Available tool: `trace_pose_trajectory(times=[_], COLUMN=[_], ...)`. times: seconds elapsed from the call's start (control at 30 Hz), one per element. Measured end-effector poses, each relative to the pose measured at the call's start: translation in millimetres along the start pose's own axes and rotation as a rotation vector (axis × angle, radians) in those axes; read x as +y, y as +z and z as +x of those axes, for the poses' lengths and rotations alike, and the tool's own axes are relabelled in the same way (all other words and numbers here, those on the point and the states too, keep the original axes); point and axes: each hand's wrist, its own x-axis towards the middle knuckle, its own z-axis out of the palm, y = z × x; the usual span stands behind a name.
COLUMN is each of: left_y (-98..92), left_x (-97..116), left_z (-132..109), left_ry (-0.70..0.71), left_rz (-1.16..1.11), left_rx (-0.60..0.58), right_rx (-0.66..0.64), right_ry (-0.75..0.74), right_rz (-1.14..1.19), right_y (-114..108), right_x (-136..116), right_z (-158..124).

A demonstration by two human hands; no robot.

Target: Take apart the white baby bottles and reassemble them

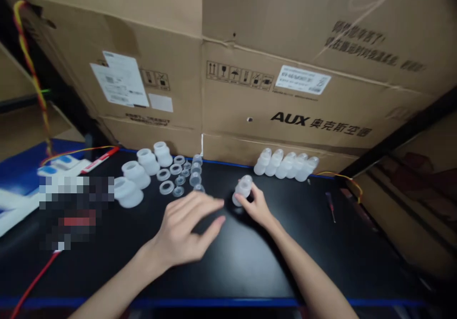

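Note:
My right hand (257,205) is closed around a small translucent bottle (243,191) with a clear cap, standing upright on the black table. Left of it my left hand (193,228) hovers over the table, fingers stretched out and thumb apart, holding nothing. Beyond the left hand stand clear caps (195,179) in a row, one partly hidden by the hand. Beside them lie white rings (166,187) and small clear nipples (180,180). Several open wide-necked bottle bodies (135,174) form a slanted row further left. At the back right, several capped bottles (285,165) stand side by side.
A large cardboard box wall (235,133) closes off the table's back. On the right lies a small screwdriver (331,207). A red-and-white marker-like stick (102,159) and a white strip (24,209) lie at the left, near a red cable (35,278). A blue edge (228,303) runs along the front.

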Motion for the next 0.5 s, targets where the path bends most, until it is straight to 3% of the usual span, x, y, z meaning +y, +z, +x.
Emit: trace_pose_trajectory(times=[0.1,0.17,0.23,0.37,0.5], left_y=[37.0,55.0,67.5,81.5,86.3], left_x=[-33,-48,-58,-66,-65], left_z=[38,43,32,7,5], left_ry=[0.011,0.077,0.144,0.154,0.029], left_rz=[0.026,-0.011,-0.026,0.029,0.033], left_rx=[-0.167,-0.337,-0.418,-0.291,-0.227], right_rx=[-0.055,-0.104,-0.132,-0.116,0.000], right_ry=[-0.124,-0.204,-0.275,-0.450,-0.543], right_rz=[-0.088,-0.167,-0.270,-0.486,-0.654], right_y=[-1,-3,-7,-13,-17], right_x=[-8,-9,-5,5,5], right_z=[-4,-7,-8,0,12])
